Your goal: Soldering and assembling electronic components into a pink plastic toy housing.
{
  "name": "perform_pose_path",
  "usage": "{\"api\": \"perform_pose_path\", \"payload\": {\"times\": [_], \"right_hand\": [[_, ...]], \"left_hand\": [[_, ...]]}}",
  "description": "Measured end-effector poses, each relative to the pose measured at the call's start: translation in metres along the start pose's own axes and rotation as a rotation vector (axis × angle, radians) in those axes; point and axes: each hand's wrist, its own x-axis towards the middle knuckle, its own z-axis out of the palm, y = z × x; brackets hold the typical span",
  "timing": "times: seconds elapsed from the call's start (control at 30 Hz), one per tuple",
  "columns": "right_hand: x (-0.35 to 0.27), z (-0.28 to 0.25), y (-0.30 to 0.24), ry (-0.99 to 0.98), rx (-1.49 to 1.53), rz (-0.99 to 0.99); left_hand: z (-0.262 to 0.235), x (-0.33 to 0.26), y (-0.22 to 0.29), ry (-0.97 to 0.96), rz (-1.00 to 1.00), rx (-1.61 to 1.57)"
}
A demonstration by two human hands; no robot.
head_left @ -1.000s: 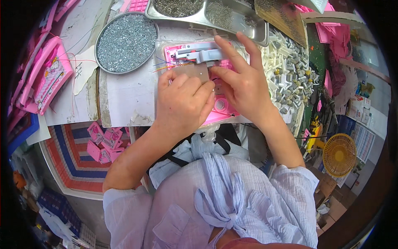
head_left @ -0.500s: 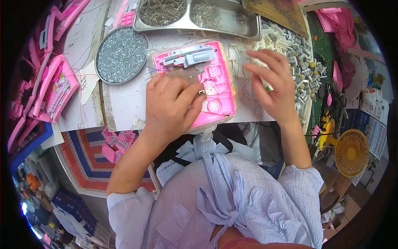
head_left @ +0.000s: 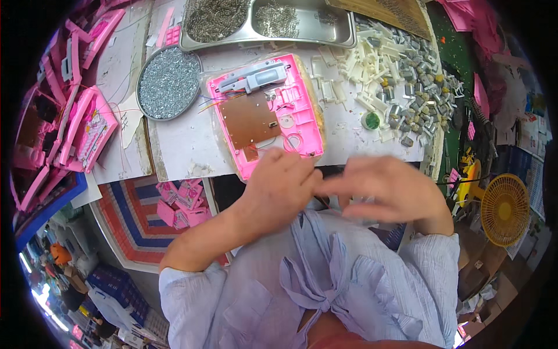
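Observation:
A pink plastic housing (head_left: 307, 109) lies open side up on a wrapped pad near the table's front edge. It carries a brown circuit board (head_left: 244, 122), a grey plastic part (head_left: 261, 79) at its far end and thin wires. My left hand (head_left: 279, 187) is closed by the housing's near edge, over my lap; whatever its curled fingers hold is hidden. Just right of it is my right hand (head_left: 386, 189), blurred, its fingers stretched apart toward the left hand. Nothing shows between the right fingers.
A round tray of small screws (head_left: 168, 84) stands left of the housing, a divided metal tray (head_left: 343, 43) behind it. Small motors (head_left: 415, 87) and white plastic pieces (head_left: 366, 61) are heaped at right. Pink housings (head_left: 87, 128) pile up at far left; a yellow fan (head_left: 504, 209) is at right.
Both hands have drawn back toward my body and closer together, the left off the circuit board, the right away from the white pieces. The board now lies uncovered.

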Motion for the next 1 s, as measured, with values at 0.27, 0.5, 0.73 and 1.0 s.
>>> {"api": "perform_pose_path", "payload": {"times": [0.27,0.5,0.73,1.0], "right_hand": [[0.073,0.07,0.049,0.568,-0.605,-0.282],[0.105,0.103,0.032,0.648,-0.598,-0.25],[0.111,0.104,0.024,0.563,-0.683,-0.193],[0.082,0.028,0.039,0.458,-0.525,-0.239]], "left_hand": [[-0.024,-0.07,-0.026,0.349,-0.227,0.043],[0.016,-0.11,0.001,0.06,-0.522,0.021],[-0.018,-0.105,-0.012,-0.143,-0.356,-0.191],[-0.018,-0.08,-0.051,0.172,-0.285,-0.144]]}}
